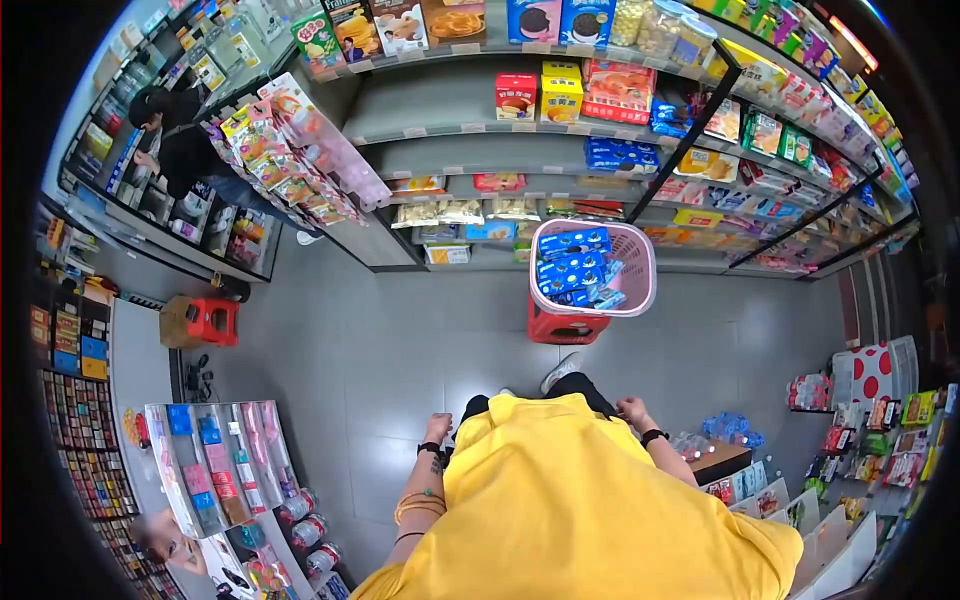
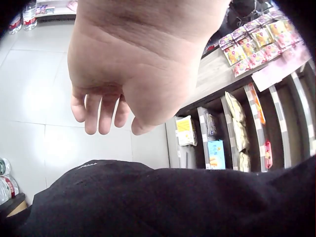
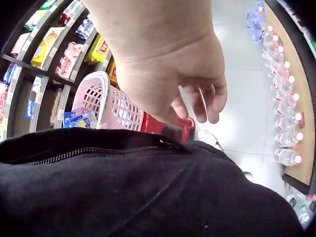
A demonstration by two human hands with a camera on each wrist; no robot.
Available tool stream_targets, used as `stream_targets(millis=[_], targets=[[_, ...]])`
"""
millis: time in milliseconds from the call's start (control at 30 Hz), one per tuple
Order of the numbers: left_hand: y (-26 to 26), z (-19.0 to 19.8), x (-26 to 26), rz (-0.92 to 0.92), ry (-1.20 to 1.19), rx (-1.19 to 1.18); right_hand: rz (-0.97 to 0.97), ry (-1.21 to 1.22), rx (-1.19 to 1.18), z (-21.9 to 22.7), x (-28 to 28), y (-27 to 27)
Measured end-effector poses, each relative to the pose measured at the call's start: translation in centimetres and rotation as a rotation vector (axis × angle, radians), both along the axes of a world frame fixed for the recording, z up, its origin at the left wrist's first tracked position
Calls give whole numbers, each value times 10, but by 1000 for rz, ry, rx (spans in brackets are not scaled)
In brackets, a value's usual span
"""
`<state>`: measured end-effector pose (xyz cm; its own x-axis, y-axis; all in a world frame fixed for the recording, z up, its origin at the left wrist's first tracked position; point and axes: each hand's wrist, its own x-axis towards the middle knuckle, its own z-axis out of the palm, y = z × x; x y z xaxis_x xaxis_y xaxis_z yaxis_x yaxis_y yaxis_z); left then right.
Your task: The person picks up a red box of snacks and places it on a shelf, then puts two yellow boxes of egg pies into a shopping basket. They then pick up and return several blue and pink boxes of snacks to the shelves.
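Both hands hang free at the sides of the person in the yellow shirt (image 1: 580,490). The left hand (image 1: 438,428) is beside the thigh; in the left wrist view this hand (image 2: 133,74) has loosely bent fingers around nothing. The right hand (image 1: 632,410), seen in the right wrist view as a hand (image 3: 173,74) with relaxed fingers, holds nothing either. Ahead of the feet, a pink basket (image 1: 645,262) with blue packets (image 1: 572,270) rests on a red stool (image 1: 565,328). Neither hand touches the basket.
Snack shelves (image 1: 430,110) run along the front, with hanging packets (image 1: 275,160) at their left end. Another person (image 1: 185,145) stands at the far left. A display case (image 1: 215,465) is at the near left; water bottles (image 3: 286,118) and snack racks (image 1: 870,450) are on the right.
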<state>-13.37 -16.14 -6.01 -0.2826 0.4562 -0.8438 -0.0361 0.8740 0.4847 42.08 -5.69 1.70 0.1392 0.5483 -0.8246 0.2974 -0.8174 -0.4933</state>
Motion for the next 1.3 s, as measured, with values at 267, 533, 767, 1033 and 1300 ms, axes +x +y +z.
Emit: stream_targets(millis=[267,533,767,1033,1300], targets=[[28,26,-15,-47,24,35,-97,97,-9,4,0,13],[53,37,-48,-11,135,147,-192,139,7,-10,-15,24],[38,45,-31,18,137,147,-111,161,30,-39,-24,3],[-39,13,-37,77,-23,-28,-63,151,-53,-17,-18,-17],[-55,-4,-42,61,-35,-9,-114,104,-76,7,-13,-27]])
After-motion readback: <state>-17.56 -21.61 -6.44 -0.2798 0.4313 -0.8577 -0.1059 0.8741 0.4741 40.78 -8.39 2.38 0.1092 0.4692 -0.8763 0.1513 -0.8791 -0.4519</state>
